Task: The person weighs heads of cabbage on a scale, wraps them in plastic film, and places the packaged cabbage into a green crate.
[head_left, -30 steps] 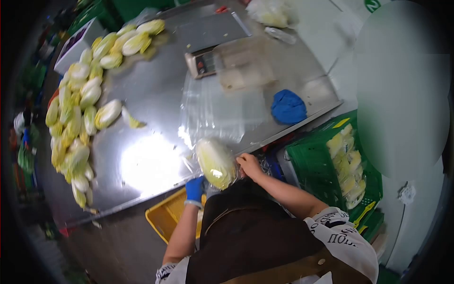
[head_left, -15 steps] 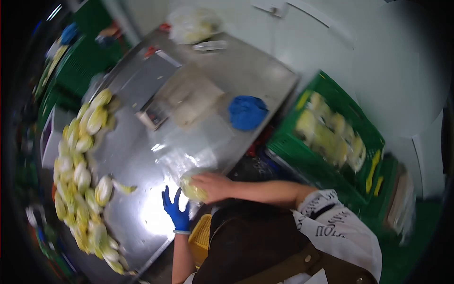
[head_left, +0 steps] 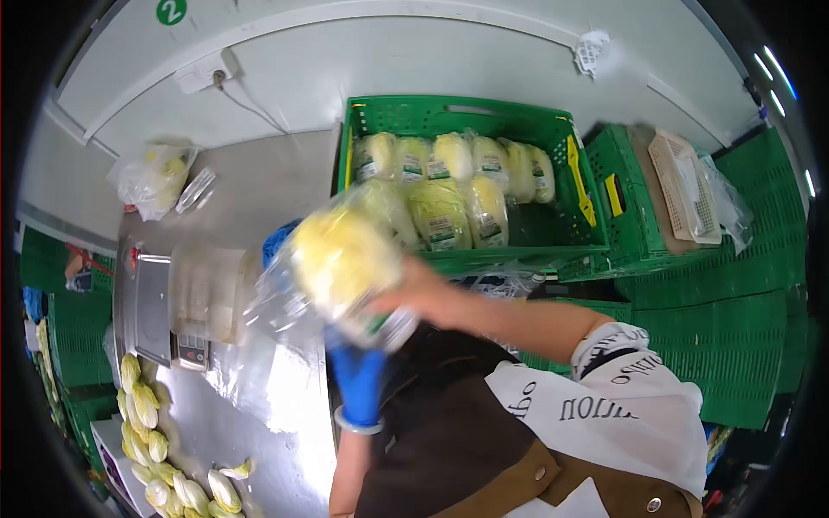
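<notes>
A yellow-white napa cabbage in a clear plastic bag (head_left: 341, 259) is held up over the table's right edge, blurred by motion. My bare right hand (head_left: 419, 289) is closed around its right side. Below it, my left hand (head_left: 356, 375) in a blue glove meets the bag's lower, labelled end; its fingertips are partly hidden behind the bag. Behind the held cabbage stands a green crate (head_left: 535, 255), with several bagged and labelled cabbages (head_left: 440, 211) in rows.
On the steel table (head_left: 250, 164) are a scale (head_left: 192, 352) with a translucent tray (head_left: 203, 293), loose cabbages (head_left: 142, 406), a filled plastic bag (head_left: 154, 181) and a blue bundle (head_left: 281, 240), partly hidden. More green crates (head_left: 626, 216) stand at the right, one bearing a beige basket (head_left: 686, 186).
The view has swung right toward the crate. My right hand has lifted the bagged cabbage off the table, and my left hand, spread open before, has come up against the bag.
</notes>
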A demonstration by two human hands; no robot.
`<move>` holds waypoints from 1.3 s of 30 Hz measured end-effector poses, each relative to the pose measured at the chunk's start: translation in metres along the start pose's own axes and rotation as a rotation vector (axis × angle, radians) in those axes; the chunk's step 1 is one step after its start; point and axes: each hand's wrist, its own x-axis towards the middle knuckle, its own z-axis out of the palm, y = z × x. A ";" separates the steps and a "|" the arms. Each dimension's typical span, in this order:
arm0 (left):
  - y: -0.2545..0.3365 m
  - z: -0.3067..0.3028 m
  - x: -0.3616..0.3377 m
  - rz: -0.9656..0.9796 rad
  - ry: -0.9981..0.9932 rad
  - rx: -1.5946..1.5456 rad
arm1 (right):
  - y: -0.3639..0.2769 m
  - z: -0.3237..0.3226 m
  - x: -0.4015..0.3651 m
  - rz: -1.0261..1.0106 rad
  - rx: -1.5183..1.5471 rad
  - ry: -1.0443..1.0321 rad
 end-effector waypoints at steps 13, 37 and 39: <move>-0.085 -0.095 -0.046 -0.541 0.390 -0.240 | 0.019 -0.370 -0.105 0.335 -0.249 0.500; -0.067 -0.478 -0.326 -0.391 1.466 1.066 | 0.228 0.197 0.338 -0.801 -2.096 -0.893; -0.019 -0.498 -0.333 -0.575 1.420 1.223 | 0.230 0.223 0.333 -0.730 -2.004 -0.947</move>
